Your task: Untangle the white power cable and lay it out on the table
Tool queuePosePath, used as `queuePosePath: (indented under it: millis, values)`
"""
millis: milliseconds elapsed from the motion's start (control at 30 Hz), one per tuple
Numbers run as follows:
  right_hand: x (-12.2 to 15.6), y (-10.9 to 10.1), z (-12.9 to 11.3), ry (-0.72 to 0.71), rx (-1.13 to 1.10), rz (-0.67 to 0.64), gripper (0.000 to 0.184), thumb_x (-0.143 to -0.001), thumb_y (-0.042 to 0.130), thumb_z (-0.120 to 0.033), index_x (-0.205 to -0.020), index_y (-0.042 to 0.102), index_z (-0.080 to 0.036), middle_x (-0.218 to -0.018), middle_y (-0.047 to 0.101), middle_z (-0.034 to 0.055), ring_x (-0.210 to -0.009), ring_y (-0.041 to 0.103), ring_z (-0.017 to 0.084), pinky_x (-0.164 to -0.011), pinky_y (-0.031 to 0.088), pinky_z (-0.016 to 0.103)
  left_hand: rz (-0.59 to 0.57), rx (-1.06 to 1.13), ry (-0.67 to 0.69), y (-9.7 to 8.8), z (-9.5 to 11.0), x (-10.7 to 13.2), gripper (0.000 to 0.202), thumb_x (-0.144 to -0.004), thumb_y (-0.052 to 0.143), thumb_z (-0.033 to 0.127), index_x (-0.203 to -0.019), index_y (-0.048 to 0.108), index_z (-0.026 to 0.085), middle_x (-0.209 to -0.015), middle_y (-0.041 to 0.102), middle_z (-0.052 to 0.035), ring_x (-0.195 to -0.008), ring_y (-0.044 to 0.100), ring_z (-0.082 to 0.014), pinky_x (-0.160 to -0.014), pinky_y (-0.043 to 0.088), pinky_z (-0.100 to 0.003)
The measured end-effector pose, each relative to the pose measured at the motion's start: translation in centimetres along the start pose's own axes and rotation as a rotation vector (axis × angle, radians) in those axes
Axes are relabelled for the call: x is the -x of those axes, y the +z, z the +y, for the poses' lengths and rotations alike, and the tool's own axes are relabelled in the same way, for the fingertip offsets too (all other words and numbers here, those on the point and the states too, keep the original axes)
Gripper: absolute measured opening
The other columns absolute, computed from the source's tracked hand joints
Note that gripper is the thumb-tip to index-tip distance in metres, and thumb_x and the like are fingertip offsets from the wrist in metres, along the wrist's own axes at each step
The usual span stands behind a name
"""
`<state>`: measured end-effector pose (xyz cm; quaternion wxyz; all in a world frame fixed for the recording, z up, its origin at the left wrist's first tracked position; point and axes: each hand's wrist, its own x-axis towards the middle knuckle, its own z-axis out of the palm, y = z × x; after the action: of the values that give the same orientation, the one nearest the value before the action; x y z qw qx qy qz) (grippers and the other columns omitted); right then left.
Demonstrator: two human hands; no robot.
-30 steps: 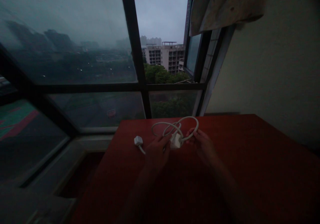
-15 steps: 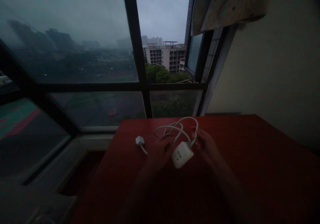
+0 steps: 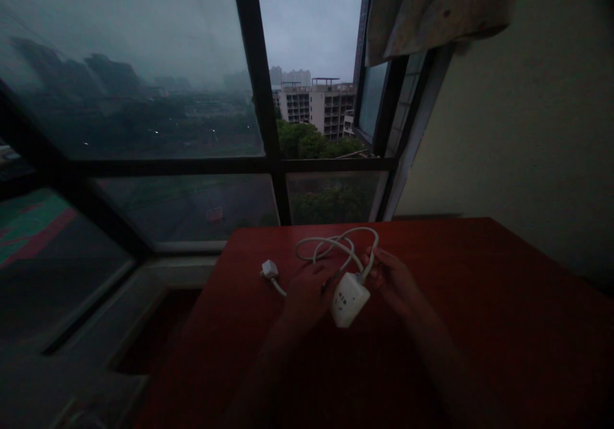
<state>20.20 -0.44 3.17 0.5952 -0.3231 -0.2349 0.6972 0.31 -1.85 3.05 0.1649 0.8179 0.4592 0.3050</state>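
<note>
A dark-framed window (image 3: 275, 167) backs your red bench (image 3: 480, 288) in dim light. Your left hand (image 3: 311, 288) curls beside the socket block, its grip too dark to tell; your right hand (image 3: 392, 277) pinches the looped white cord (image 3: 359, 229). The tilted socket block (image 3: 351, 299) is between both hands, the plug (image 3: 270, 269) left of them.

- My left hand (image 3: 309, 289) hides part of the white cable (image 3: 365, 229); I cannot tell whether it grips.
- My right hand (image 3: 394, 279) covers another bit of it.
- I cannot count the small slots (image 3: 342, 298) on the socket block (image 3: 357, 295).
- My forearms (image 3: 429, 330) fade into darkness.
- The top edge cuts off the hanging cloth (image 3: 441, 13).
- Distant buildings (image 3: 112, 74) blur in haze.
</note>
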Motion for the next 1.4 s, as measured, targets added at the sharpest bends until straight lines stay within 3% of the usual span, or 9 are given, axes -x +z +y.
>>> queuePosePath:
  millis: [133,233,300,400,633,900,1100,1267,1400]
  values:
    - [-0.1,0.1,0.5,-0.031,0.024,0.003,0.016,-0.071,0.075,-0.028,-0.078,0.067,-0.016,-0.069,0.066,0.0001,-0.050,0.053,0.005,-0.044,0.045,0.012,-0.002,0.064,0.051,-0.7,0.8,0.2,0.031,-0.094,0.041,0.028,-0.115,0.063,0.021,-0.117,0.063,-0.0091,-0.109,0.057,-0.0211,-0.095,0.044,-0.036]
    - [-0.3,0.2,1.0,-0.079,0.027,0.029,0.017,-0.072,0.075,-0.030,-0.076,0.066,-0.017,-0.071,0.065,-0.0005,-0.052,0.053,0.005,-0.047,0.046,0.012,-0.019,0.069,0.088,-1.0,1.5,0.4,0.042,-0.084,0.059,0.036,-0.123,0.057,0.021,-0.123,0.061,-0.0100,-0.115,0.054,-0.0254,-0.100,0.040,-0.042]
    - [-0.3,0.2,1.1,-0.110,0.045,0.015,0.018,-0.072,0.075,-0.031,-0.079,0.066,-0.017,-0.075,0.065,-0.0002,-0.055,0.054,0.005,-0.051,0.047,0.013,-0.017,0.070,0.057,-0.7,1.6,0.5,0.057,-0.073,0.071,0.037,-0.125,0.054,0.021,-0.122,0.062,-0.0099,-0.112,0.055,-0.0272,-0.099,0.041,-0.044]
    - [-0.1,0.1,1.0,-0.167,0.172,-0.064,0.022,-0.072,0.075,-0.029,-0.090,0.067,-0.019,-0.084,0.066,0.0006,-0.063,0.057,0.008,-0.058,0.048,0.017,-0.014,0.159,-0.035,-0.1,1.3,0.5,0.056,-0.072,0.071,0.034,-0.124,0.056,0.021,-0.118,0.064,-0.0091,-0.104,0.059,-0.0249,-0.090,0.048,-0.039]
    - [-0.1,-0.1,1.0,-0.390,0.913,-0.113,0.025,-0.075,0.068,-0.035,-0.095,0.067,-0.020,-0.088,0.068,0.0039,-0.078,0.062,0.019,-0.075,0.049,0.032,0.013,0.702,-0.201,-0.4,0.8,-0.1,0.048,-0.082,0.058,0.041,-0.123,0.058,0.015,-0.113,0.067,-0.0113,-0.098,0.063,-0.0243,-0.079,0.052,-0.032]
    - [-0.8,-1.7,0.1,-0.417,1.134,-0.121,0.026,-0.082,0.058,-0.037,-0.099,0.065,-0.019,-0.089,0.068,0.0050,-0.077,0.062,0.019,-0.073,0.049,0.033,0.101,1.163,-0.392,-2.4,-1.9,-0.1,0.061,-0.070,0.068,0.057,-0.113,0.063,0.014,-0.092,0.071,-0.0102,-0.072,0.066,-0.0214,-0.058,0.049,-0.026]
    - [-1.0,-2.0,-0.1,-0.470,1.123,-0.070,0.026,-0.084,0.055,-0.040,-0.100,0.059,-0.019,-0.087,0.066,0.0043,-0.077,0.061,0.018,-0.069,0.048,0.030,0.260,1.109,-0.327,-3.2,-3.3,-0.6,0.057,-0.068,0.075,0.046,-0.116,0.062,0.017,-0.109,0.069,-0.0125,-0.100,0.064,-0.0260,-0.080,0.049,-0.029]
    - [-1.0,-2.2,-0.4,-0.524,1.294,-0.049,0.024,-0.087,0.051,-0.038,-0.095,0.063,-0.019,-0.083,0.067,0.0039,-0.071,0.061,0.017,-0.065,0.045,0.027,0.419,1.012,-0.377,-3.2,-4.6,-0.9,0.060,-0.065,0.075,0.051,-0.113,0.064,0.016,-0.109,0.067,-0.0129,-0.093,0.065,-0.0241,-0.075,0.050,-0.028]
    - [-1.1,-2.9,-1.0,-0.543,1.391,-0.003,0.027,-0.088,0.049,-0.041,-0.088,0.066,-0.020,-0.079,0.068,0.0035,-0.067,0.061,0.017,-0.061,0.043,0.027,0.406,1.008,-0.407,-2.9,-5.2,-0.9,0.060,-0.063,0.076,0.053,-0.109,0.066,0.015,-0.108,0.067,-0.0125,-0.089,0.065,-0.0233,-0.071,0.050,-0.027]
